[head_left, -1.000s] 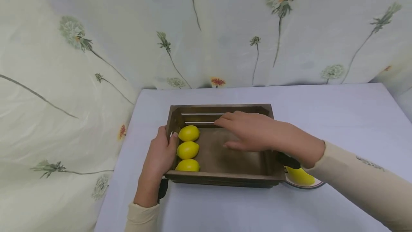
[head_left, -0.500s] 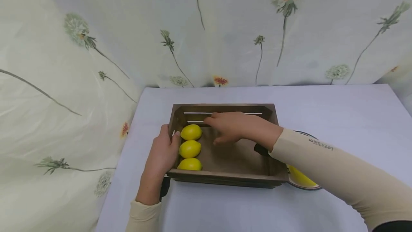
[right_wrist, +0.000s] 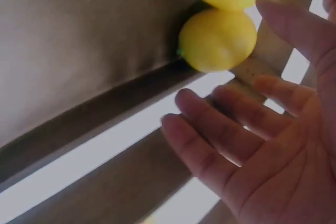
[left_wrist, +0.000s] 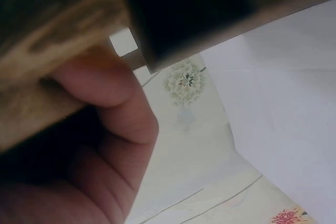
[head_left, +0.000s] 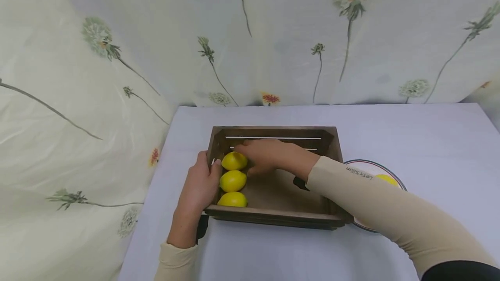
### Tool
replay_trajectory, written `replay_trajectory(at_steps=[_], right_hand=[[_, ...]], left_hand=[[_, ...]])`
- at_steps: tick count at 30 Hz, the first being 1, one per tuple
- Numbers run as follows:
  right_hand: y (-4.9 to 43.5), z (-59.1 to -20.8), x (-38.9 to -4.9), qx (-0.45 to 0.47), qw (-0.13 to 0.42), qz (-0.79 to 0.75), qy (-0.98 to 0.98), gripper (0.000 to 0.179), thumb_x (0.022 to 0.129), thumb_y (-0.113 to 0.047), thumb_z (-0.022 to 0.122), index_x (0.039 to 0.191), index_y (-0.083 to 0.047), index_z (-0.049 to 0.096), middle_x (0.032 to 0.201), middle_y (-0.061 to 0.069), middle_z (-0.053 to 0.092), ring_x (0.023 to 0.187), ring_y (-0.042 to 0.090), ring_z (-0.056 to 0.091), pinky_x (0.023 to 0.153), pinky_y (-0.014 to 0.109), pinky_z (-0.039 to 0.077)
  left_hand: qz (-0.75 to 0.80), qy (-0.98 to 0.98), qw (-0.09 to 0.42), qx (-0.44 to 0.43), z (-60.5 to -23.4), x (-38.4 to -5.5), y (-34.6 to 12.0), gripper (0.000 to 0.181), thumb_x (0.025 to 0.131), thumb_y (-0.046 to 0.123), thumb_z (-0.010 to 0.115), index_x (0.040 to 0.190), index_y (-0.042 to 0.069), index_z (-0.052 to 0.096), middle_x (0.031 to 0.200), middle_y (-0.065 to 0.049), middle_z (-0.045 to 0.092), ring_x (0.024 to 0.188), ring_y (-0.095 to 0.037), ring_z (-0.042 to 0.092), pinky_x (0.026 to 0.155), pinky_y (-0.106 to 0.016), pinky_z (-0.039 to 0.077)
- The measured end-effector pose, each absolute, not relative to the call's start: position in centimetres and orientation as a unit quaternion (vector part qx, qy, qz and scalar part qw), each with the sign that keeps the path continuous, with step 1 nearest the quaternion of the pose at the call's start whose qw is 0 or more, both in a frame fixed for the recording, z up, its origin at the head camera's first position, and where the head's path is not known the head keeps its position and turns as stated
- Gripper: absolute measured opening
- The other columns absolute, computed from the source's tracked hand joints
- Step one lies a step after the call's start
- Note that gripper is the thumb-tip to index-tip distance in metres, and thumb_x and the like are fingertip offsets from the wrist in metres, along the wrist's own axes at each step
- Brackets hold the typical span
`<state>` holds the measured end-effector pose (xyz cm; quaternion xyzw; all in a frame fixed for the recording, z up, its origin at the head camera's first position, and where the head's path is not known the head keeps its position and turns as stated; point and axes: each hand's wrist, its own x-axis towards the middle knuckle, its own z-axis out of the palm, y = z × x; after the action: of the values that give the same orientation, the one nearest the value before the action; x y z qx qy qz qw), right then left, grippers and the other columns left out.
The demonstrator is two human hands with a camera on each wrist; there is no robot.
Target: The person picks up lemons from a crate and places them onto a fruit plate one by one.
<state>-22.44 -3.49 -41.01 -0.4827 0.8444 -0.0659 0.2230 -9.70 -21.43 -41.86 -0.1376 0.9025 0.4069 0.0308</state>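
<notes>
A brown wooden crate [head_left: 279, 215] stands on the table with three lemons in a column along its left side: a far lemon [head_left: 233, 161], a middle lemon [head_left: 233, 181] and a near lemon [head_left: 232, 200]. My left hand [head_left: 200, 183] grips the crate's left side, thumb over the rim; in the left wrist view a finger [left_wrist: 113, 85] curls under a slat. My right hand [head_left: 269, 155] reaches inside the crate, fingertips close to the far lemon. The right wrist view shows that palm bare and the fingers [right_wrist: 210, 129] spread, beside two lemons.
A rimmed plate [head_left: 361, 161] bearing yellow fruit [head_left: 386, 179] stands to the right of the crate, partly covered by my right sleeve [head_left: 375, 198]. A white cloth [head_left: 422, 142] covers the table. Behind it hangs a flower-printed curtain [head_left: 273, 21].
My right hand has moved left across the crate's inside, up to the far lemon. The left hand keeps its grip on the crate. The view has shifted slightly.
</notes>
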Motion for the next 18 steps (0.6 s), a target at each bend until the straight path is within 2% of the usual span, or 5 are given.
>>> replay_trajectory(at_steps=[9, 13, 18], right_hand=[[-5.1, -41.8, -22.1, -0.486, 0.217, -0.055, 0.845, 0.057, 0.099, -0.026, 0.074, 0.152, -0.017, 0.053, 0.131, 0.010, 0.062, 0.103, 0.024, 0.064, 0.096, 0.045, 0.055], [-5.4, -42.4, -22.1, -0.488, 0.206, -0.054, 0.847, 0.052, 0.099, -0.024, 0.073, 0.148, -0.017, 0.057, 0.128, 0.010, 0.062, 0.100, 0.024, 0.064, 0.093, 0.043, 0.057], [-5.4, -43.2, -21.9, -0.493, 0.189, -0.038, 0.849, 0.041, 0.101, -0.022, 0.069, 0.140, -0.014, 0.063, 0.121, 0.012, 0.062, 0.088, 0.024, 0.065, 0.082, 0.042, 0.059]], left_hand=[[0.405, 0.904, 0.027, -0.136, -41.8, -9.7, -21.4, 0.049, 0.111, 0.031, 0.050, 0.149, 0.002, 0.041, 0.137, -0.021, 0.064, 0.100, -0.032, 0.069, 0.089, -0.053, 0.059], [0.403, 0.905, 0.027, -0.137, -41.7, -9.7, -21.4, 0.049, 0.110, 0.030, 0.050, 0.148, 0.001, 0.041, 0.136, -0.022, 0.065, 0.100, -0.033, 0.070, 0.088, -0.053, 0.059], [0.401, 0.905, 0.027, -0.141, -41.9, -9.6, -21.3, 0.049, 0.110, 0.031, 0.051, 0.148, 0.001, 0.042, 0.135, -0.022, 0.065, 0.106, -0.035, 0.070, 0.090, -0.055, 0.058]])
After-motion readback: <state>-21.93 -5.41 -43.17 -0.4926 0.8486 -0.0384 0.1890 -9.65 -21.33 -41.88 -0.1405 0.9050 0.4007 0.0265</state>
